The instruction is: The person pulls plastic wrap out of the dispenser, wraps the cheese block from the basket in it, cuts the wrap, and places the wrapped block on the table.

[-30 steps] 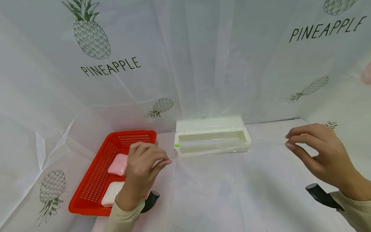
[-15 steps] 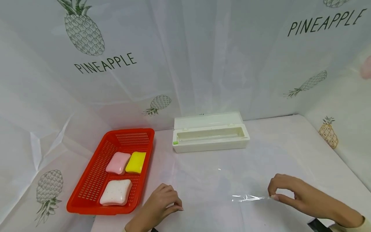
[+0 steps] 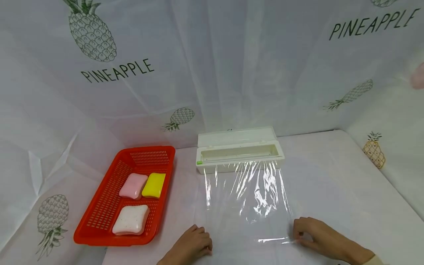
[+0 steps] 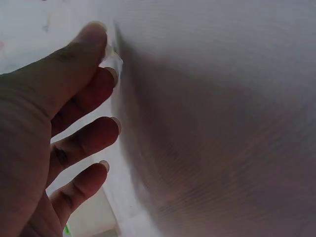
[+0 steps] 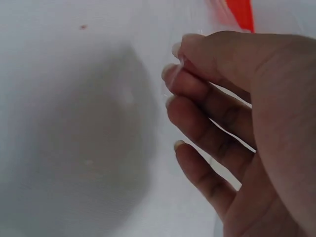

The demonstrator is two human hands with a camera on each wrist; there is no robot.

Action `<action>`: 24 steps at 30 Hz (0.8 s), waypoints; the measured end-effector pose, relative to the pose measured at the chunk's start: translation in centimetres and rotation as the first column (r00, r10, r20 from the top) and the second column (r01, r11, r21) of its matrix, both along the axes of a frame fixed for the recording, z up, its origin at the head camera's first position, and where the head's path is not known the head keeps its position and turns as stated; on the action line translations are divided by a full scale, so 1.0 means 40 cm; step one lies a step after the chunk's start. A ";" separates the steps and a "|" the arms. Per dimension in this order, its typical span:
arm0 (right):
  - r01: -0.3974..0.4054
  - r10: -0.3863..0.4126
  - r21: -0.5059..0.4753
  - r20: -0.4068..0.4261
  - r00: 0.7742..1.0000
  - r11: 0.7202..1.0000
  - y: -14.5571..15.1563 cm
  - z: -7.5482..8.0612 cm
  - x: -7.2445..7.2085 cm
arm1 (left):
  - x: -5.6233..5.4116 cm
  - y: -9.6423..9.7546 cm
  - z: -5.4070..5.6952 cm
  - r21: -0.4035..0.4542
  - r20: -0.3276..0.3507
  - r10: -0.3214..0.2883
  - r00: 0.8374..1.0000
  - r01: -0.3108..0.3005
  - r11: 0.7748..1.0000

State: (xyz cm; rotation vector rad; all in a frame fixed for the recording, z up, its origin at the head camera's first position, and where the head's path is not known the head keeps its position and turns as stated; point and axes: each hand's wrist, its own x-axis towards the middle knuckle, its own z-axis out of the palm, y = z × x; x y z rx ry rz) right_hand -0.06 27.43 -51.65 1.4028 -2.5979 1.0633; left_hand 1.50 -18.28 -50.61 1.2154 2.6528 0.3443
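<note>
Pale desk (image 3: 351, 184), pineapple-print sheeting (image 3: 225, 73) behind. I see glossy clear film (image 3: 245, 206) reaching from oblong white box (image 3: 236, 138), far desk edge; left grip (image 3: 192, 243) and right grip (image 3: 316, 236) pinch its near corners.

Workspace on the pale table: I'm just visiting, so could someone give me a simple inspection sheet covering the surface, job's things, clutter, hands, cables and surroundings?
Surface: flat, pale table top, with glare from the film.
Job's things: clear, glossy plastic film, reaching from the hands to the long white plastic box, whose lid is open.
Clutter: red perforated plastic basket at left, holding rounded pink block, yellow block and white block.
Grippers: bare left hand and right hand, each pinching film.
Cables: nothing seen.
Surroundings: white hanging sheet printed with pineapples and "PINEAPPLE".
</note>
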 end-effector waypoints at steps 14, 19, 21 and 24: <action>0.023 -0.024 -0.008 -0.304 0.952 1.000 -0.017 -0.055 0.002 | 0.017 -0.023 0.078 -0.084 0.157 0.223 0.962 -0.212 0.974; 0.016 -0.025 -0.032 -0.336 0.941 0.999 -0.018 -0.068 0.002 | -0.001 -0.051 0.174 -0.084 0.231 0.318 0.919 -0.307 0.948; 0.013 -0.024 -0.036 -0.336 0.942 0.999 -0.018 -0.072 0.002 | -0.009 -0.078 0.214 -0.063 0.176 0.322 0.930 -0.316 0.947; 0.011 -0.025 -0.044 -0.330 0.944 0.999 -0.020 -0.076 0.003 | -0.026 -0.127 0.266 -0.026 0.031 0.346 0.938 -0.345 0.938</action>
